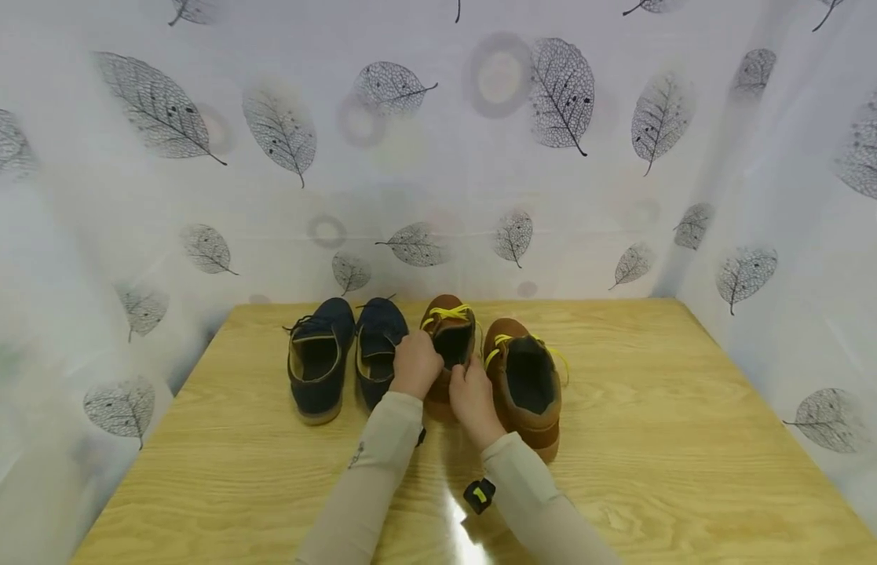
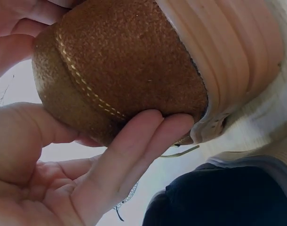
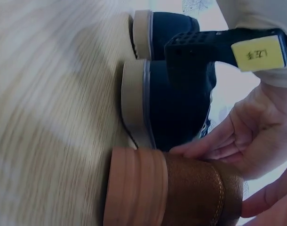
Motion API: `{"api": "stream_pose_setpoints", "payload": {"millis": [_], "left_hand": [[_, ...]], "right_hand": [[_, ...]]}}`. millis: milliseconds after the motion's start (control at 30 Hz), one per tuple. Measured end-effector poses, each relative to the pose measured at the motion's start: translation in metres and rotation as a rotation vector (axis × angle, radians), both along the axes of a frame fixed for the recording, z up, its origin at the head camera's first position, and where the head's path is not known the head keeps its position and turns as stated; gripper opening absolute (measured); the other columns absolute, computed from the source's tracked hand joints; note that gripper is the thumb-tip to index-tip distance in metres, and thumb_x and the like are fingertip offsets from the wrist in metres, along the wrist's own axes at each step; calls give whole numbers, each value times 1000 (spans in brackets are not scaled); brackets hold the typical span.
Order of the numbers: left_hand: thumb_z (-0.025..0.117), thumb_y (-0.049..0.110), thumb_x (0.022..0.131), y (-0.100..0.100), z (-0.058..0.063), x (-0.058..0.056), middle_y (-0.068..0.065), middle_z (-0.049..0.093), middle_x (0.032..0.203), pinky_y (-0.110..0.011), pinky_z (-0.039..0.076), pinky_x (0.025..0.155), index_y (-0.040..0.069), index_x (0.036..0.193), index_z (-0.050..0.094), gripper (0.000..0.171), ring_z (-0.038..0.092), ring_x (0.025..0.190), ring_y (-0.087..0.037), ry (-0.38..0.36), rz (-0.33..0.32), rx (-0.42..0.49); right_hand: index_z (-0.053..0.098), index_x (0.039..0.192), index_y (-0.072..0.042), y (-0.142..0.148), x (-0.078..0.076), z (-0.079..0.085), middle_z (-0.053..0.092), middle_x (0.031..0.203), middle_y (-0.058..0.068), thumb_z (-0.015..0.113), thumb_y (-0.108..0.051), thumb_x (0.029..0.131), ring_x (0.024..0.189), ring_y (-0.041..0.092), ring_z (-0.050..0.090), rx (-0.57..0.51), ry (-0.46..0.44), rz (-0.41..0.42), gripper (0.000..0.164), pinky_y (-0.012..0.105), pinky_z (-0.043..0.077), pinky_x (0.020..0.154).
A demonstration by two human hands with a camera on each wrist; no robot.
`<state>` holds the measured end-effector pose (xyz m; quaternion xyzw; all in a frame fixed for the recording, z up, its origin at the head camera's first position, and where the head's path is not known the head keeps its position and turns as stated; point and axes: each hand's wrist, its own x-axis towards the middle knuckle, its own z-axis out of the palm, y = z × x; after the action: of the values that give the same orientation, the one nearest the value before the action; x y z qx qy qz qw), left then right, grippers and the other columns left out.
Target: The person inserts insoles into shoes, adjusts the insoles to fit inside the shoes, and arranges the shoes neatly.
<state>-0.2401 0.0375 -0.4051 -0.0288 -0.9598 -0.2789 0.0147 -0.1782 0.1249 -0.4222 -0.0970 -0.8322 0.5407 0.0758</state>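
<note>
Both hands hold a brown lace-up shoe with yellow laces, one at each side of its heel. My left hand grips the left side, its thumb at the collar and its fingers along the outer heel in the left wrist view. On the other side, my right hand pinches the collar edge. The shoe's brown heel and tan sole face me. Its matching brown shoe stands just to the right. A dark blue shoe is directly left of my left hand, which partly hides it.
Another dark blue shoe stands at the row's left end. All the shoes rest toes-away on a wood-grain table. Behind and beside it hangs a white sheet with a leaf print. Black wrist cameras sit under the sleeves.
</note>
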Motion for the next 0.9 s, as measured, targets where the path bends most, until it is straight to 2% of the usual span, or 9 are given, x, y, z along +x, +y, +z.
{"api": "stream_pose_setpoints", "payload": {"millis": [167, 267, 367, 467, 533, 600, 733, 800, 900], "left_hand": [[62, 6, 87, 0, 3, 5, -21, 66, 80, -43, 52, 61, -6, 82, 67, 13, 65, 72, -36, -32, 5, 11], [60, 11, 92, 0, 10, 20, -17, 64, 75, -41, 51, 56, -3, 84, 65, 17, 64, 65, -33, 3, 3, -1], [60, 15, 94, -1, 22, 41, -13, 64, 75, -39, 49, 51, -1, 95, 66, 17, 62, 59, -28, 118, -28, 22], [60, 15, 95, 0, 33, 59, -9, 66, 75, -33, 47, 49, -1, 103, 65, 18, 59, 55, -20, 172, -132, 99], [58, 14, 95, 2, 34, 66, -6, 64, 73, -29, 44, 49, -2, 104, 63, 19, 55, 53, -15, 102, -223, 166], [57, 16, 96, 7, 29, 70, -4, 59, 66, -26, 39, 48, -2, 99, 62, 19, 51, 51, -13, -40, -304, 229], [57, 27, 98, 23, 10, 70, -4, 55, 57, -26, 34, 48, 0, 84, 60, 30, 55, 52, -19, -311, -401, 295], [55, 32, 98, 32, 1, 68, -6, 58, 56, -26, 34, 46, 0, 80, 62, 38, 58, 53, -23, -362, -430, 304], [55, 32, 98, 43, -5, 67, -6, 59, 55, -24, 35, 44, -1, 71, 63, 44, 60, 52, -23, -338, -459, 285]], "right_hand": [[32, 139, 17, 9, 12, 6, 42, 136, 36, 39, -9, 101, 125, 45, 44, 120, 23, 103, 46, 53, 39, 99], [45, 132, 15, 23, 36, 18, 52, 126, 31, 48, -9, 100, 113, 42, 55, 250, 147, 136, 40, 48, 48, 90], [57, 118, 13, 47, 57, 32, 60, 108, 25, 55, -5, 95, 95, 36, 63, 383, 295, 55, 29, 44, 53, 78], [59, 113, 15, 81, 66, 42, 61, 104, 28, 55, -6, 95, 93, 40, 62, 462, 259, -47, 28, 48, 52, 79], [56, 117, 17, 104, 68, 46, 59, 109, 33, 52, -11, 97, 100, 45, 60, 478, 118, -42, 34, 52, 50, 82], [53, 121, 18, 123, 68, 45, 57, 116, 36, 49, -18, 100, 105, 47, 57, 454, -43, 21, 42, 54, 49, 84], [51, 122, 19, 143, 66, 33, 54, 121, 37, 48, -26, 101, 104, 47, 59, 272, -233, 147, 50, 49, 52, 83], [52, 121, 20, 144, 65, 26, 54, 120, 36, 49, -26, 101, 104, 46, 59, 159, -256, 156, 50, 47, 53, 82], [53, 120, 21, 141, 64, 19, 55, 119, 35, 51, -23, 100, 106, 45, 59, 36, -239, 126, 48, 45, 53, 82]]}}
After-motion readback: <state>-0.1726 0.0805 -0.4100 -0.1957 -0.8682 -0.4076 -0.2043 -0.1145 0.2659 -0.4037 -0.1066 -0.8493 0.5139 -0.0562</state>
